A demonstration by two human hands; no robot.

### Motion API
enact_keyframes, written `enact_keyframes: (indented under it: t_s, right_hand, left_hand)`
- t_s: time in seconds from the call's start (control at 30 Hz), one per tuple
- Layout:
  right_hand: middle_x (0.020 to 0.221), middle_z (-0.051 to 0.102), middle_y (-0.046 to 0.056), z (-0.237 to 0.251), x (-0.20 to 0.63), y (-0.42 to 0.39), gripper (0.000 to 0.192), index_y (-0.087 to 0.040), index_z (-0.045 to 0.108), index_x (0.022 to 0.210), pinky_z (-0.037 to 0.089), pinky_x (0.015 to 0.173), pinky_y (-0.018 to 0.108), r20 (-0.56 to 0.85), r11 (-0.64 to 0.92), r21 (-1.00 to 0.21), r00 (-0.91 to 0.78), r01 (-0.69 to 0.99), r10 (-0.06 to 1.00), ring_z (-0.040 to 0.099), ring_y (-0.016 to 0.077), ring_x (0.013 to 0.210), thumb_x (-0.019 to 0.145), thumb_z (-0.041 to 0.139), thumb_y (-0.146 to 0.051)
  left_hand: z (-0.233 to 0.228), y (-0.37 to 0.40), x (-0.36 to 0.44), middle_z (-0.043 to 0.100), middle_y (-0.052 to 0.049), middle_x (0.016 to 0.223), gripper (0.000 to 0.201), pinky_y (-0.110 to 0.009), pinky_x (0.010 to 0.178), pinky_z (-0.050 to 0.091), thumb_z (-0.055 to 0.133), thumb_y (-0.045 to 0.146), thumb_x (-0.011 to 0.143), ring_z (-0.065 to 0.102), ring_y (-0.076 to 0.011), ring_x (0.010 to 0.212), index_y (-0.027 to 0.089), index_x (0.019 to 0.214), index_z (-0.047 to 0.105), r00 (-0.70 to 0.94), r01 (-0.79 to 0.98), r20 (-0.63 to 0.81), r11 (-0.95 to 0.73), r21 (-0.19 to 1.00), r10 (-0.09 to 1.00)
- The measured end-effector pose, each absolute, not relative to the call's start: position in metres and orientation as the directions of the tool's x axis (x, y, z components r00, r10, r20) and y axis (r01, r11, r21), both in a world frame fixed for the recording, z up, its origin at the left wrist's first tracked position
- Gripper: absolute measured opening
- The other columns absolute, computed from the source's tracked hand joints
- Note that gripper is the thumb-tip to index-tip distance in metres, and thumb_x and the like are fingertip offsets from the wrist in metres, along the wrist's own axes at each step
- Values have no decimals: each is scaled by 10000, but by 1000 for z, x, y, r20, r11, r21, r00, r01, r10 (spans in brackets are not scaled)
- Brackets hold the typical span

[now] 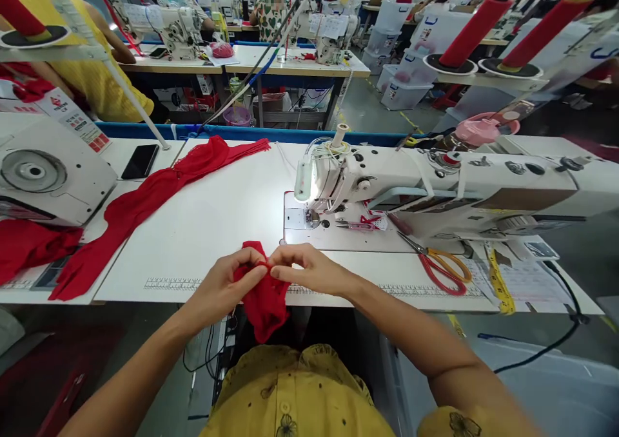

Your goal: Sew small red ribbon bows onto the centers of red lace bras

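Note:
Both hands pinch a small piece of red fabric (265, 305) at the table's front edge, and its lower end hangs over the edge above my lap. My left hand (236, 274) grips it from the left, thumb and forefinger together. From the right, my right hand (304, 268) pinches the same piece, its fingertips almost touching the left ones. A long strip of red fabric (145, 198) lies across the table to the left. The sewing machine (387, 179) stands to the right, its needle area (309, 218) lit and apart from my hands.
Orange- and red-handled scissors (442, 269), a yellow tape measure (500, 282) and small snips (356, 225) lie on the right. A black phone (140, 162) rests at the left. Red thread cones (476, 31) stand on a rack. Another person in yellow (87, 50) sits at the upper left.

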State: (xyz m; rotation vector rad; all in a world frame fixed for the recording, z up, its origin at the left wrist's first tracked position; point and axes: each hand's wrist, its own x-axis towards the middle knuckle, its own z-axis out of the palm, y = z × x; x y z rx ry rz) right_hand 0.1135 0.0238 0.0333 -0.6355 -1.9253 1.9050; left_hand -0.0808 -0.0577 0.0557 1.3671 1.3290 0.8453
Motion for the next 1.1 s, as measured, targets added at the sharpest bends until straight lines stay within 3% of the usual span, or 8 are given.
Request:
enact_keyframes:
  t_s: [0.13,0.23,0.3,0.4,0.5,0.73,0.9,1.1]
  right_hand:
    - [664,544,-52,33,59,48,174,-164,615,761,364,591,232,-15,87,-993,-811,81,585,473,91,625,862,649,-301]
    - [733,606,-38,50,1,79,143,-169,614,756,405,673,228,234,347,-935,-610,72,757,537,103,715,875,658,-234]
    - [868,656,-20,59,-23,94,108,-184,617,878,433,732,221,428,510,-858,-465,60,775,578,104,791,959,566,-235]
    - [980,668,11,47,-15,98,193,-192,603,1041,431,703,215,645,760,-617,-422,204,637,590,95,796,1035,410,-209]
    - [939,679,26,4,35,91,207,-188,614,1008,345,552,238,679,894,-155,-612,421,406,551,98,687,1018,409,-155]
    - [737,615,10,-44,142,107,228,-183,620,851,257,509,297,534,846,267,-801,462,269,505,120,660,972,455,-81]
    - [858,665,16,-40,172,111,322,-190,675,946,208,474,293,449,831,106,-772,546,450,505,105,666,989,381,-66]
    - [1104,706,51,-38,192,106,270,-207,677,1189,313,510,259,415,880,-20,-796,475,440,550,142,775,1002,483,-220]
  left_hand:
    - [67,-32,-126,607,-28,788,361,-262,581,413,478,538,928,543,-167,680,204,872,603,148,668,-29,-78,740,989]
    - [102,7,-159,590,-56,879,435,-331,777,459,378,535,961,552,-173,779,168,903,605,139,961,323,-207,186,936]
    - [123,25,-173,558,-40,888,452,-425,939,412,283,429,1025,545,-146,857,126,939,606,245,969,435,-209,-131,867]
    - [118,32,-173,560,2,839,257,-397,930,421,414,287,1023,514,-108,780,134,941,604,525,847,525,-352,-398,670]
    - [65,27,-148,579,16,741,87,-336,832,454,542,122,956,509,-128,688,151,916,613,787,613,501,-545,-572,359]
    - [-23,59,-55,464,26,610,293,-332,691,402,426,43,972,408,-132,571,176,741,548,744,618,578,-674,-404,335]
    - [-28,67,-25,522,7,646,253,-345,715,404,481,47,940,466,-139,614,160,726,559,697,682,540,-670,-293,472]
    - [-23,46,-28,695,-70,909,206,-459,956,447,506,55,916,621,-199,869,123,1023,669,715,669,411,-723,-169,566]
